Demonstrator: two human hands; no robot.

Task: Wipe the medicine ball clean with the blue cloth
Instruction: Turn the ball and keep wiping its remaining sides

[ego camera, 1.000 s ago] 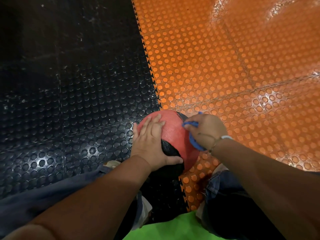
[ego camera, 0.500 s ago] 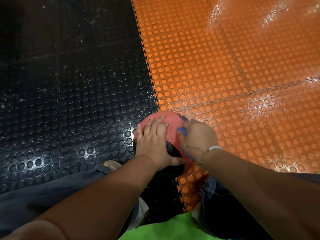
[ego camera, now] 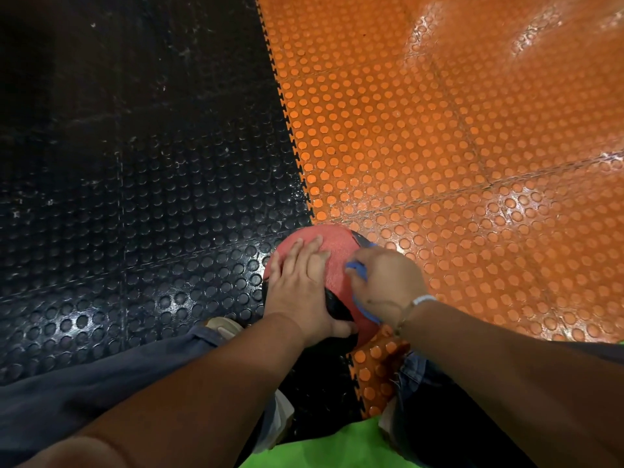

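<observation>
Floor: black studded mat point(ego camera: 135, 197) on the left meets orange studded mat point(ego camera: 439, 130) on the right along a toothed seam. Medicine ball point(ego camera: 332, 246), red and black, sits on that seam, close to the person's legs. Left hand point(ego camera: 304, 292) lies flat on its top, fingers straight, gripping nothing. Right hand point(ego camera: 388, 285) grasps the blue cloth point(ego camera: 358, 268) against the ball's right side

Red-and-black ball point(ego camera: 337, 251), blue cloth point(ego camera: 358, 268), studded black mat point(ego camera: 135, 197) beside orange mat point(ego camera: 439, 146).
</observation>
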